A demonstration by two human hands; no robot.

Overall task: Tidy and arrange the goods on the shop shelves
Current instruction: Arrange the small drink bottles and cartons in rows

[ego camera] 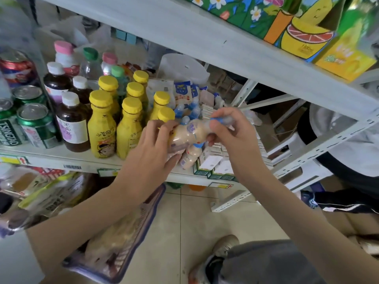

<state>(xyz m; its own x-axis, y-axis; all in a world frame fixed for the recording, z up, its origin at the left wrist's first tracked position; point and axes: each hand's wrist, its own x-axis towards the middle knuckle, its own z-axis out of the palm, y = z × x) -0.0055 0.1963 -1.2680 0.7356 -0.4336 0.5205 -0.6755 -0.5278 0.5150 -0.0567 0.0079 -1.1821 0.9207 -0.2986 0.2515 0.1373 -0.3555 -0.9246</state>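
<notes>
A person stands at a white shop shelf (47,154) with both hands raised to its front edge. Just to the right of a cluster of yellow bottles (101,128), the hands hold a wrapped pack of small milky drinks (188,134) with blue caps, tilted on its side above the shelf and not yet set down. The left hand (155,144) has its fingers curled around the end of the pack nearest the yellow bottles. The right hand (231,130) pinches the far end by a blue cap.

The tidying looks about half done. The yellow bottles stand upright in rows, and to their left are brown bottles (72,124) and green cans (34,124), also upright. To the right of the yellow bottles it is still messy: a loose milky bottle (190,156) lies under the pack, beside small cartons (213,160) and jumbled packets. Below the yellow bottles, a blue-rimmed basket (151,212) on the floor holds more goods, probably waiting to be shelved.
</notes>
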